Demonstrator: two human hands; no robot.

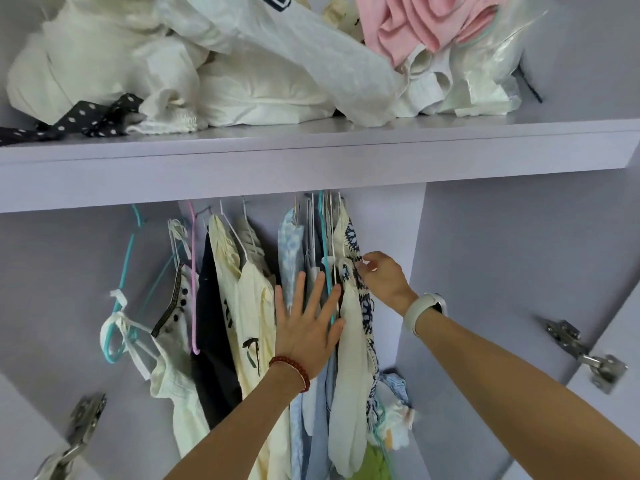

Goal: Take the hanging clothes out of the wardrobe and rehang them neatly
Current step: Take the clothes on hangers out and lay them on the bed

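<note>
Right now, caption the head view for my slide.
Left hand flat against hanging clothes, right hand pinching the blue-patterned cream garment at the wardrobe's right end.

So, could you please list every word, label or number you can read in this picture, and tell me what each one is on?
No text reads clearly.
Cream top on the rail: dark marks, perhaps letters, folded in and unreadable.
White garment on the shelf: part of a dark printed shape, cut off by the frame edge, unreadable.
Watch on the right wrist: face turned away.
</note>
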